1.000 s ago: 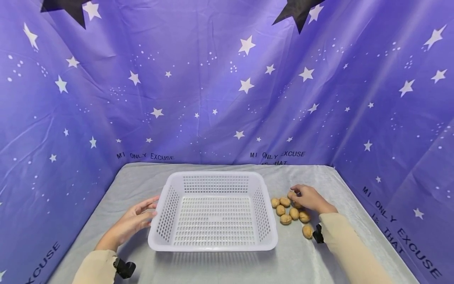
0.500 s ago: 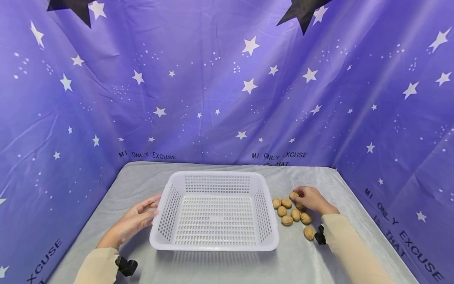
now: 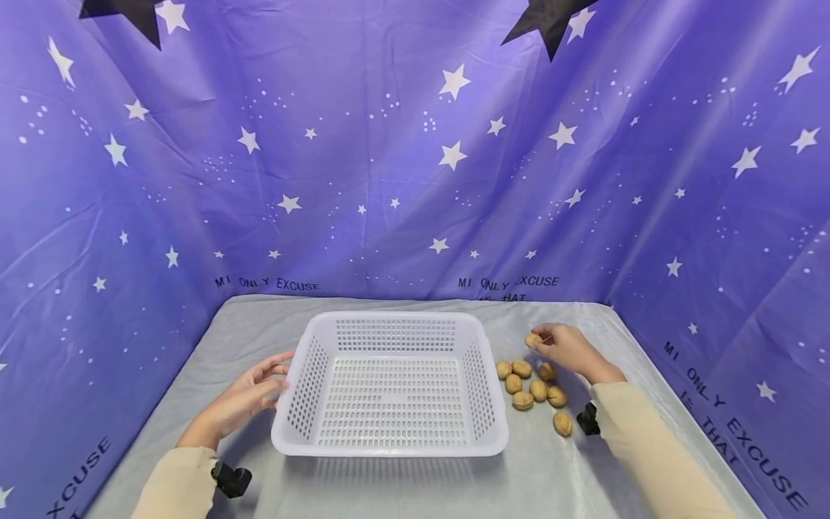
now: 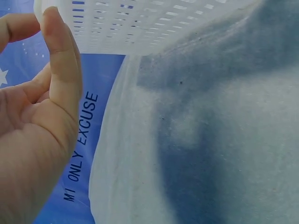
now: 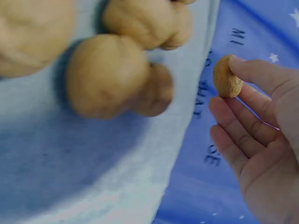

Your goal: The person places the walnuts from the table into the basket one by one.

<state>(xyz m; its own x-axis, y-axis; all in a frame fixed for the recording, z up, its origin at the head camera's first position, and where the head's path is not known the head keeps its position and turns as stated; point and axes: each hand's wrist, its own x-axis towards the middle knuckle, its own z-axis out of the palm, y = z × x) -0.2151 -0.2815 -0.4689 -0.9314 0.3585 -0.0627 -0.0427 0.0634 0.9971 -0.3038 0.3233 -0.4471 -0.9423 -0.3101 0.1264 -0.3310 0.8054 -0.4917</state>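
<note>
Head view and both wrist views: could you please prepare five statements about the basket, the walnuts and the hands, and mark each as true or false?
1. The right hand holds one walnut. True.
2. The basket is full of walnuts. False: no walnut lies in it.
3. The left hand is at the basket's side. True.
4. The loose walnuts lie on the left hand's side of the basket. False: they lie on the right hand's side.
5. The tablecloth is grey. True.

Beyond my fingers (image 4: 64,70), and also at both sides, hangs a violet-blue backdrop (image 3: 369,166) printed with white stars (image 3: 562,135) and black lettering (image 3: 298,285); below my fingers there lies a grey, velvety tablecloth (image 3: 389,494).
</note>
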